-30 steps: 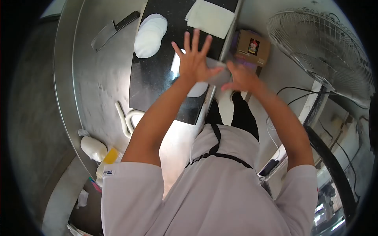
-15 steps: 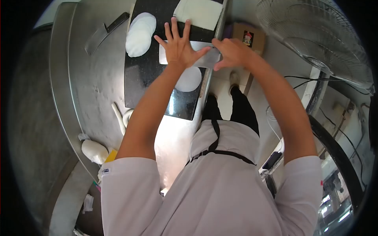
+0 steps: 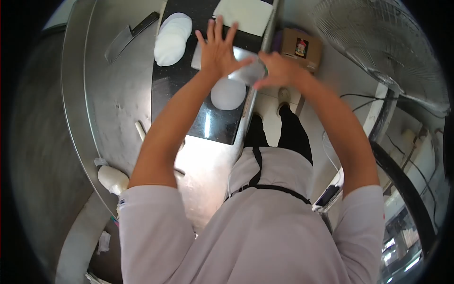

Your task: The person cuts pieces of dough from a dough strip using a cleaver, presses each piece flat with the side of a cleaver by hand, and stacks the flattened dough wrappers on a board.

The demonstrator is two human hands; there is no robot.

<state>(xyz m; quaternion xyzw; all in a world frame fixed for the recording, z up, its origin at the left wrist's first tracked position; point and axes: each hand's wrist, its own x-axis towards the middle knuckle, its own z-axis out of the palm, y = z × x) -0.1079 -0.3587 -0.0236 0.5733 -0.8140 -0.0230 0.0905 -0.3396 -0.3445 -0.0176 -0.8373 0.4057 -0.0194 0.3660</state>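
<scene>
My left hand [image 3: 219,56] lies with fingers spread on top of a flat, shiny metal plate [image 3: 243,75] on a black board [image 3: 222,128]. At the plate's right end is my right hand [image 3: 283,71], blurred, with thumb and forefinger curved around that end. Whatever is under the plate is hidden. Just below it on the board rests a thin, round, white dough wrapper [image 3: 228,94]. Several similar wrappers form an overlapping stack [image 3: 171,45] at the board's upper left. A folded off-white cloth [image 3: 243,16] lies at the top.
A cleaver [image 3: 125,41] lies on the metal table [image 3: 113,104] to the left. White dough strips [image 3: 140,130] show partly behind my left arm. Nearer is a white bagged lump [image 3: 112,180]. A cardboard box [image 3: 307,47] and a large fan [image 3: 378,52] stand at right.
My right hand has swung slightly down and right, and the plate has turned with it, its right end now lower. My left hand stays spread on the plate. The view has shifted slightly.
</scene>
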